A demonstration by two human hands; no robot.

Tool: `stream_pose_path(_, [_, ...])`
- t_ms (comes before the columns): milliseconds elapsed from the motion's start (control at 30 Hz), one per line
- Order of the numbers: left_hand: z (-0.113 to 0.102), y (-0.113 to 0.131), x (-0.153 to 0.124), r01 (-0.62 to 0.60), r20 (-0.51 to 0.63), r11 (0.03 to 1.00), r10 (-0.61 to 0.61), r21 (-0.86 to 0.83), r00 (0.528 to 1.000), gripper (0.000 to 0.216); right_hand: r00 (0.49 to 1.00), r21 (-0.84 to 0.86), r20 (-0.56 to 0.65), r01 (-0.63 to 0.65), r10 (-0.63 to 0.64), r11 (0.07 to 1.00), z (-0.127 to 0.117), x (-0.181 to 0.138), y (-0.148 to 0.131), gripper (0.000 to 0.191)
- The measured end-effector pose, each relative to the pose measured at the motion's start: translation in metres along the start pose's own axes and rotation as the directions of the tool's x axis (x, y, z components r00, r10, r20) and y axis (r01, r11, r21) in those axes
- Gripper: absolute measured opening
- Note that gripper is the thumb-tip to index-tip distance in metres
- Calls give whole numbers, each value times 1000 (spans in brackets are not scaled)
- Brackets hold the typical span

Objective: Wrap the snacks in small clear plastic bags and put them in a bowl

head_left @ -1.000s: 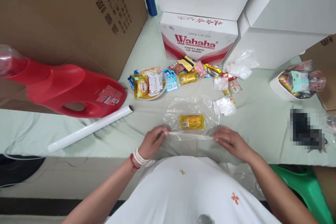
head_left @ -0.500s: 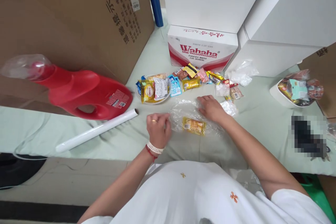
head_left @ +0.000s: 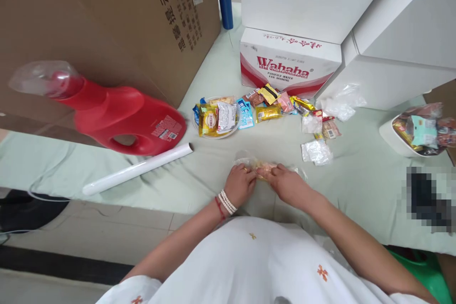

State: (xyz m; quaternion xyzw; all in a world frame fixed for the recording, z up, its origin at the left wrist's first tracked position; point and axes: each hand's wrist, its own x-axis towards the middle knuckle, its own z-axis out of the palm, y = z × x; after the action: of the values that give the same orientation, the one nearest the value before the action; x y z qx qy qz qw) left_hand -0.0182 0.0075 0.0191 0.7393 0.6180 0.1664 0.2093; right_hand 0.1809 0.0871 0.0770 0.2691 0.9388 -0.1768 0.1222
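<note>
A yellow snack packet (head_left: 264, 171) lies on the pale green cloth close to my body, with thin clear plastic film (head_left: 245, 158) gathered over and around it. At its left end my left hand (head_left: 240, 186) is closed, fingers bent onto the film and the packet's edge. My right hand (head_left: 291, 188) closes over the right side of the same packet, its fingers pressing the film down. Film sticks out past both hands. The fingertips partly hide the packet.
Beyond my hands stand a plate of wrapped snacks (head_left: 218, 136), loose snack packets (head_left: 268, 113) and crumpled clear plastic (head_left: 317, 152). To the left lie a white roll (head_left: 138, 169) and a red jug (head_left: 130, 118). A Wahaha box (head_left: 290, 69) is behind; a filled white bowl (head_left: 399, 140) sits right.
Both hands have come together onto the packet. The film, spread flat around it before, is now folded over it and bunched. The view has shifted slightly.
</note>
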Motion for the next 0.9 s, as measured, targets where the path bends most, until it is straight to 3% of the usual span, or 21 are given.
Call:
stream_pose_path(67, [-3, -11, -10, -42, -41, 974, 34, -224, 999, 25, 1000, -18, -18, -16, 15, 1000, 15, -7, -9, 64])
stream_pose_path(133, [-8, -21, -19, 12, -175, 905, -95, -425, 980, 28, 999, -31, -39, -31, 30, 999, 26, -9, -14, 64])
stream_pose_path(167, [-11, -25, -20, 75, -264, 873, -226, -482, 938, 31, 998, -35, -48, -44, 42, 998, 28, -9, -16, 63])
stream_pose_path(200, [-14, -27, -20, 150, -349, 849, -361, -506, 865, 34, 997, -36, -55, -57, 55, 998, 30, -9, -17, 62])
stream_pose_path(267, [-20, -28, -13, 297, -460, 834, -513, -464, 725, 40, 995, -28, -67, -79, 77, 996, 30, -8, -18, 60])
stream_pose_path(300, [-23, -27, -9, 356, -464, 842, -524, -405, 714, 46, 994, -22, -70, -89, 87, 996, 30, -7, -18, 59])
stream_pose_path(367, [-29, -23, 0, 409, -355, 872, -484, -268, 800, 46, 993, -5, -76, -94, 93, 996, 30, -7, -17, 58])
stream_pose_path(433, [-35, -16, 4, 408, -172, 880, -453, -243, 875, 25, 993, 19, -87, -82, 84, 996, 31, -7, -16, 58])
stream_pose_path(500, [-40, -8, 6, 435, -13, 812, -477, -388, 879, 23, 992, 58, -106, -62, 68, 996, 34, -7, -15, 59])
stream_pose_path(600, [-39, 8, 13, 444, 168, 622, -451, -645, 877, 28, 989, 154, -138, -25, 46, 988, 36, -11, -15, 57])
stream_pose_path(667, [-30, 22, 21, 391, 198, 618, -359, -682, 912, 28, 983, 238, -181, 16, 28, 971, 38, -16, -14, 54])
stream_pose_path(733, [-18, 35, 28, 320, 137, 769, -295, -554, 946, 30, 969, 342, -248, 91, -3, 935, 42, -24, -11, 47])
stream_pose_path(800, [-5, 44, 32, 282, 77, 918, -271, -278, 959, 31, 937, 452, -346, 119, 51, 884, 48, -32, -4, 36])
stream_pose_path(867, [3, 49, 31, 270, 77, 962, -267, -27, 961, 32, 844, 512, -449, -26, 294, 859, 55, -37, 6, 31])
stream_pose_path(900, [6, 50, 31, 267, 69, 963, -270, 49, 960, 32, 756, 516, -489, -153, 436, 843, 59, -38, 10, 32])
